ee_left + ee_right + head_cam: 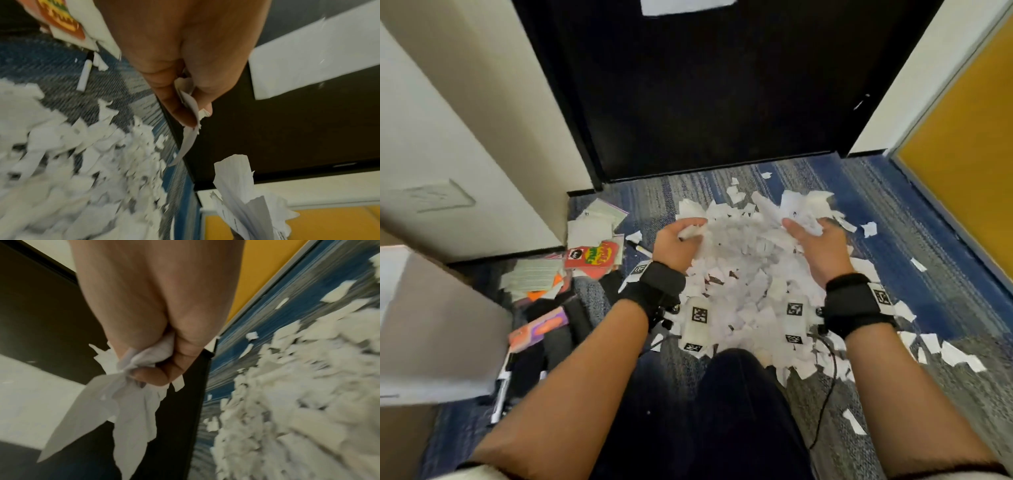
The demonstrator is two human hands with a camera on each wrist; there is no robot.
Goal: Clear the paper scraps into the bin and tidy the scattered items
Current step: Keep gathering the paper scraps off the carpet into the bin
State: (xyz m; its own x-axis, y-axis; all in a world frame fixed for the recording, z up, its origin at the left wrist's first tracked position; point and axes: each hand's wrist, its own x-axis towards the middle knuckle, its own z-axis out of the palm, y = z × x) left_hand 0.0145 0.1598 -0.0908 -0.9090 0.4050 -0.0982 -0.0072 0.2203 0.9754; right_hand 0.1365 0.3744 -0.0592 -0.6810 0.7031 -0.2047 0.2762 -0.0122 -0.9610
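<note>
A big heap of white paper scraps (750,274) lies on the blue and grey carpet in front of my knees. My left hand (681,236) grips a few scraps (189,104) at the heap's left side, fingers curled round them. At the heap's right side, my right hand (815,240) clutches a larger crumpled bunch of scraps (127,402), which sticks out past the fist. Both hands are lifted just above the pile. No bin shows in any view.
Cards, notepads and a red-orange booklet (594,255) lie scattered at the left, with a pen (637,247) beside them. A white box (431,329) stands at the near left. A dark door (705,89) is straight ahead and a yellow panel (969,144) on the right. Loose scraps (941,349) trail right.
</note>
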